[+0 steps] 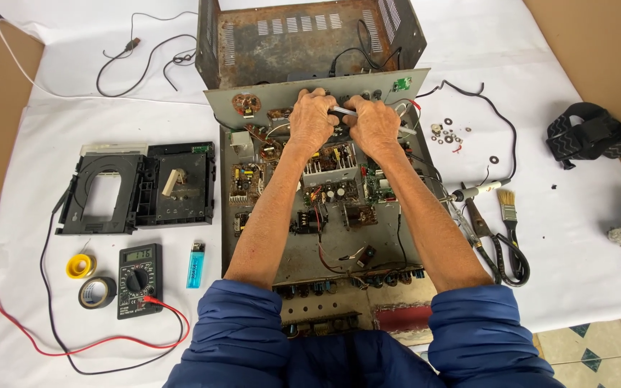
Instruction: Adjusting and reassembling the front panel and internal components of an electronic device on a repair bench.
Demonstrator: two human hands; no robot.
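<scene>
An opened grey metal chassis (389, 251) lies in front of me, filled with circuit boards (332, 176), capacitors and wires. Both my hands reach to its far end. My left hand (312, 121) and my right hand (375, 126) are both closed around a thin silver tool (344, 111) held between them, just above the boards near the chassis's upright rear panel (267, 90). What the tool's tip touches is hidden by my fingers.
The rusty metal cover (303, 36) stands behind the chassis. At left lie a black disc drive unit (138, 188), a multimeter (139, 279) with red and black leads, tape rolls, solder and a blue lighter (195, 264). At right lie a soldering iron (479, 190), a brush (509, 208), scissors, small washers, a black head strap (592, 136).
</scene>
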